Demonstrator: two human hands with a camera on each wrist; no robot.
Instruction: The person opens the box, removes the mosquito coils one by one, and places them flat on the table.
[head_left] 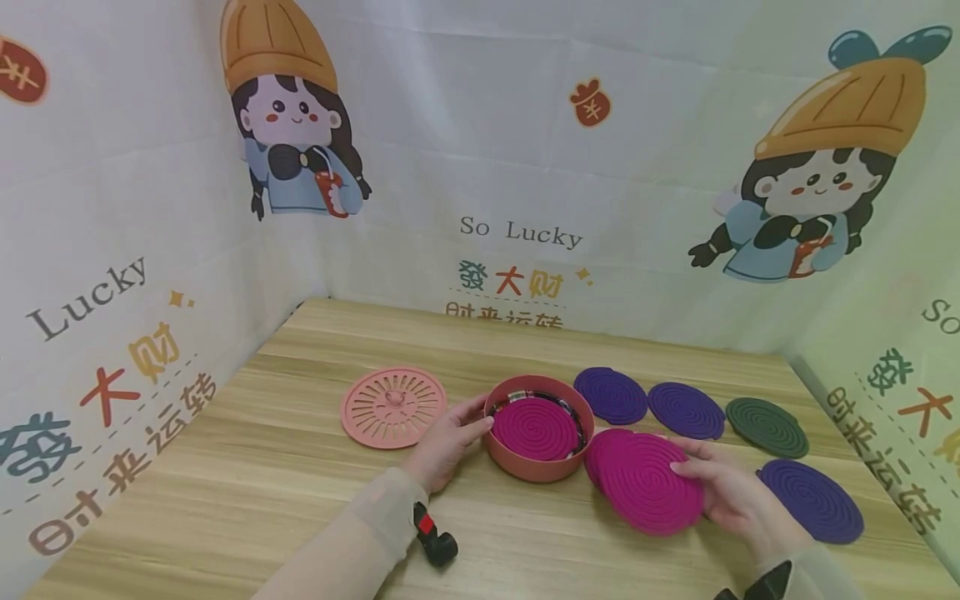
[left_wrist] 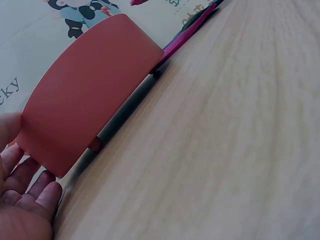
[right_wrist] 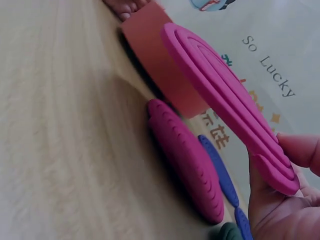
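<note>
In the head view my left hand (head_left: 442, 446) holds the left side of a round reddish box (head_left: 536, 472), its thumb at the rim. A magenta spiral coaster (head_left: 534, 427) lies inside, with a dark patterned band around it. My right hand (head_left: 723, 487) pinches another magenta spiral coaster (head_left: 651, 483) by its edge, tilted and raised over the table right of the box. Beneath it, partly hidden, more magenta (head_left: 596, 454) shows on the table. The right wrist view shows the held coaster (right_wrist: 225, 105) apart from the magenta coaster (right_wrist: 185, 162) below.
A pink slotted lid with a knob (head_left: 393, 408) lies left of the box. Behind and to the right are purple coasters (head_left: 611, 396) (head_left: 686, 410) (head_left: 812, 500) and a green coaster (head_left: 767, 427). Printed cloth (head_left: 517, 150) hangs around the wooden table (head_left: 187, 492).
</note>
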